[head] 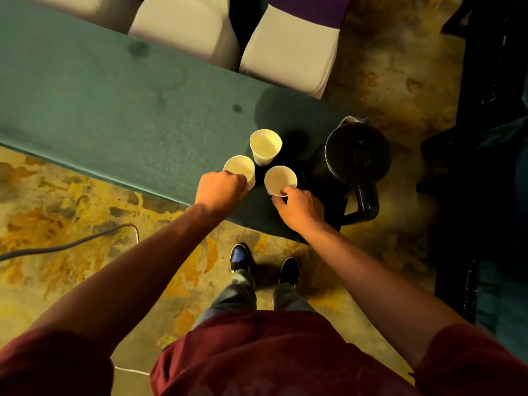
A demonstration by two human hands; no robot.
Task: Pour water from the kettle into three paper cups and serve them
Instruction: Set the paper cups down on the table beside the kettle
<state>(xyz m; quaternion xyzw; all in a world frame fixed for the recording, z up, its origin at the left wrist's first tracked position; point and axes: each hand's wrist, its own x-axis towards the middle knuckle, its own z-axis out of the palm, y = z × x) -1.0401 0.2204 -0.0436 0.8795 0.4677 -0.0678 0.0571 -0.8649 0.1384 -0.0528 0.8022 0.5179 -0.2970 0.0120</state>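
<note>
Three white paper cups stand close together at the right end of the green table. My left hand is closed around the left cup. With its fingers on the near rim and side, my right hand holds the right cup. The third cup stands untouched just behind them. A dark kettle with its lid shut sits right of the cups, its handle pointing toward me. I cannot see whether the cups hold water.
Two chairs in white covers, one with a purple band, stand at the table's far side. A grey cable lies on the patterned floor at left. Dark furniture fills the right edge. My feet are near the table's corner.
</note>
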